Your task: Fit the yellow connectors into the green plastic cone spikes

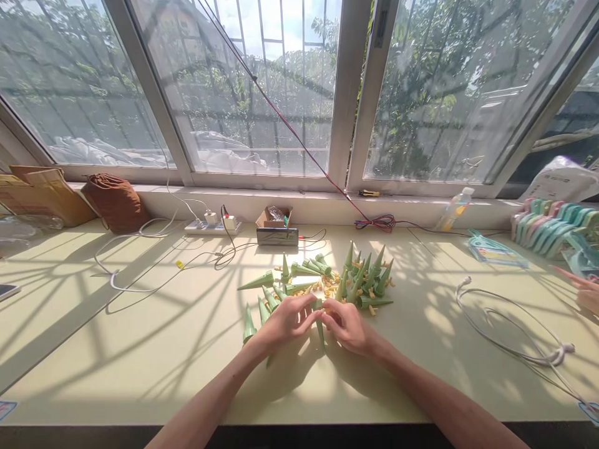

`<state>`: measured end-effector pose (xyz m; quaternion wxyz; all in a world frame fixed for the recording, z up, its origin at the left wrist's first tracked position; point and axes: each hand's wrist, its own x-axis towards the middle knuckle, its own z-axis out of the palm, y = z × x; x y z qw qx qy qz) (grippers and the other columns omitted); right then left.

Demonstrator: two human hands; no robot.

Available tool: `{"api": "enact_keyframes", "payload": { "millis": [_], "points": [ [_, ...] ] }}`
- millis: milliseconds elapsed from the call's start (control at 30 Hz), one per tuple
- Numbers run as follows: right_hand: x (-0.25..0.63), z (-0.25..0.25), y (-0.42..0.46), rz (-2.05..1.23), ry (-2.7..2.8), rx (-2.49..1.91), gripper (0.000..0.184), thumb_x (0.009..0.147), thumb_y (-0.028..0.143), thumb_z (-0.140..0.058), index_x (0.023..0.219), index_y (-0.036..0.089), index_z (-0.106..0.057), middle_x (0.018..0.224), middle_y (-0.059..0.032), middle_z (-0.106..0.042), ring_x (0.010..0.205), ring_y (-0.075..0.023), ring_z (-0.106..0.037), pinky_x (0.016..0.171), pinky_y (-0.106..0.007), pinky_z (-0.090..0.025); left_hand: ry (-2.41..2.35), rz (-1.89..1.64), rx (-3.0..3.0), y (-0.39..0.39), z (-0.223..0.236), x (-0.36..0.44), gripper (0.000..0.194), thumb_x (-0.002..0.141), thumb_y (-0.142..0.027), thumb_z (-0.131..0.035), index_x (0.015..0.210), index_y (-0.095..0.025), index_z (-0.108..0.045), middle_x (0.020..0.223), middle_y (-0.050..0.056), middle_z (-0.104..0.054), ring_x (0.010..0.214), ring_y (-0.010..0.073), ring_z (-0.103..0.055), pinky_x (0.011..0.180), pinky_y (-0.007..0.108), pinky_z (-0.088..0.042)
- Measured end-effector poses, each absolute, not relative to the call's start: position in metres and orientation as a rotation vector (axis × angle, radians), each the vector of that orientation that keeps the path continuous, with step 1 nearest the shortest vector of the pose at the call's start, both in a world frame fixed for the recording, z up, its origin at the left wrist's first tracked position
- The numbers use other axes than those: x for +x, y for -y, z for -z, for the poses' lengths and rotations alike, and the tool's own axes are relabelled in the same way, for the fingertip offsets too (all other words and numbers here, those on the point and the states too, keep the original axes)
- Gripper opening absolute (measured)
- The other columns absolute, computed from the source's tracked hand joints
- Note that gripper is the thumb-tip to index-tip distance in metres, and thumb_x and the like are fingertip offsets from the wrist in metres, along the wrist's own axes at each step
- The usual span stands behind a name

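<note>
Between my two hands, a green plastic cone-shaped spike (320,333) points down toward me. My left hand (296,315) pinches it near its wide end. My right hand (345,324) is closed at the spike's other side, its fingertips at a small yellow piece that they mostly hide. Just beyond my hands lie small loose yellow pieces (330,284). Green spikes with yellow pieces on them (367,274) stand and lean in a cluster to the right. More green spikes (264,305) lie and stand to the left, several of them around my left hand.
Behind the spikes are a dark phone-like device (277,236) and a small cardboard box (285,215). A power strip (213,227) and cables lie left. A coiled white cable (515,349), a bottle (455,209), hangers (555,224) and another person's hand (587,293) are right.
</note>
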<state>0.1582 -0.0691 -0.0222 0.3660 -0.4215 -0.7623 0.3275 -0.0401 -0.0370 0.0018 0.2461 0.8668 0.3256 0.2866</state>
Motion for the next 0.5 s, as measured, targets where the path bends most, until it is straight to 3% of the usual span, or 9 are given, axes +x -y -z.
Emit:
{"api": "enact_keyframes", "payload": {
  "millis": [500],
  "points": [
    [0.1587,0.023,0.0684,-0.804,1.97,-1.086,0.029,0.098,0.043,-0.043,0.083,0.019,-0.051,0.055,0.0063,-0.039,0.05,-0.0101,-0.035,0.049,-0.023,-0.028,-0.874,-0.795,2.375,0.0373,-0.0035,-0.0396,0.012,0.092,-0.026,-0.055,0.095,-0.016,-0.062,0.06,-0.003,-0.059,0.047,0.0091,-0.051,0.046,0.021,-0.038]
  ]
}}
